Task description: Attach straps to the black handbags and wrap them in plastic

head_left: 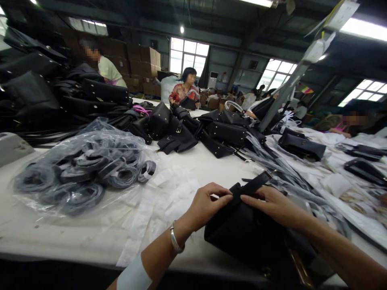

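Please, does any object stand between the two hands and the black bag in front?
Nothing visible does: the left hand and the right hand both hold the black bag at its top. The clear plastic bag lies apart, farther left.

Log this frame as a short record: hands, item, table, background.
left hand: pinching at the top of a black handbag
right hand: holding a black strap there
bangle: silver, left wrist
table: white-topped
left of handbag: coiled dark straps in clear plastic
beyond: piled black bags; person in red patterned top
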The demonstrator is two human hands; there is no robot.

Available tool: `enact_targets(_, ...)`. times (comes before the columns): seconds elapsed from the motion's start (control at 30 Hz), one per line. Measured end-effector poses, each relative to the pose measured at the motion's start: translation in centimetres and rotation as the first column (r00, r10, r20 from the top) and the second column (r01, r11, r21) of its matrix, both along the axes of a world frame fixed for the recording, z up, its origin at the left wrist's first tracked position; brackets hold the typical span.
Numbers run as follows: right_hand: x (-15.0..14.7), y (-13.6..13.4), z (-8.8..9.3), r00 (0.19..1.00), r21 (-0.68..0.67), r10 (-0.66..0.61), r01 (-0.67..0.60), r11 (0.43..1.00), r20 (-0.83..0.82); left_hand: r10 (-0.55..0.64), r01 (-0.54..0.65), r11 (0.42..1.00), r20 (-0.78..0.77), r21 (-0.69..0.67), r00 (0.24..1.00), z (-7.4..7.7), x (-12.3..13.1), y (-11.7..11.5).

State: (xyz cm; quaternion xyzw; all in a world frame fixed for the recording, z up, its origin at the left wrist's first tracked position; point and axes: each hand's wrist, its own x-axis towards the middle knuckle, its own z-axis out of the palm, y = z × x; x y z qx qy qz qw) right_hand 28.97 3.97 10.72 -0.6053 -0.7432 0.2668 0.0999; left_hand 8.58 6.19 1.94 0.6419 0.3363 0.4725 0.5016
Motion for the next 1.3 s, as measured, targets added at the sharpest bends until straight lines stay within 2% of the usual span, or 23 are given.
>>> enact_targets(0.1,0.1,-0.8,-1.1,0.983,-0.129,-0.013,-0.010,0.992,-0.181,-0.066,0.065,0.998,-0.049,-0.017,0.997,0.5,-0.6,-0.7)
enact_targets(0.2,0.0,-1.4,-2.5,0.968,-0.189,-0.038,-0.010,0.982,-0.249,-0.117,0.112,0.990,-0.053,-0.080,0.992,0.3,-1.3,-1.7)
enact_targets(0.33,-0.1,-2.1,-3.7,0.941,-0.224,-0.073,-0.003,0.975,-0.330,-0.092,0.083,0.988,-0.066,-0.127,0.994,-0.6,-1.7,-3.1)
enact_targets(0.4,-0.2,-2.7,-4.0,0.938,-0.195,-0.077,0.011,0.981,-0.337,-0.056,0.046,0.990,-0.074,-0.132,0.996,-1.2,-1.6,-3.8)
enact_targets(0.57,-0.6,-4.7,-4.3,0.966,-0.032,0.017,-0.026,0.999,-0.257,-0.012,0.012,0.988,0.007,-0.153,1.000,-2.3,-0.7,-5.2)
enact_targets(0.7,-0.6,-5.5,-4.8,0.968,0.007,-0.034,0.037,0.999,-0.249,0.011,-0.001,0.988,0.069,-0.153,0.998,-2.5,-0.1,-5.8)
enact_targets(0.83,-0.4,-5.6,-5.2,0.969,0.068,-0.033,0.051,0.996,-0.243,0.028,-0.019,0.994,0.086,-0.104,0.996,-2.2,0.3,-5.8)
enact_targets(0.97,-0.5,-5.9,-5.3,0.969,0.093,-0.028,0.052,0.994,-0.244,0.006,-0.004,0.998,0.050,-0.055,0.999,-2.0,0.4,-5.6)
enact_targets(1.1,-0.7,-6.4,-5.4,0.946,0.053,-0.045,0.065,0.996,-0.320,-0.081,0.080,0.996,-0.028,-0.025,0.996,-1.8,-0.3,-5.2)
enact_targets(1.2,-0.7,-6.3,-5.6,0.938,0.019,-0.048,0.058,0.998,-0.344,-0.128,0.126,0.992,-0.059,-0.027,0.990,-1.6,-0.8,-4.9)
enact_targets(1.3,-0.7,-6.2,-5.7,0.940,0.011,-0.057,0.064,0.998,-0.337,-0.115,0.112,0.992,-0.050,-0.061,0.992,-1.6,-0.8,-4.7)
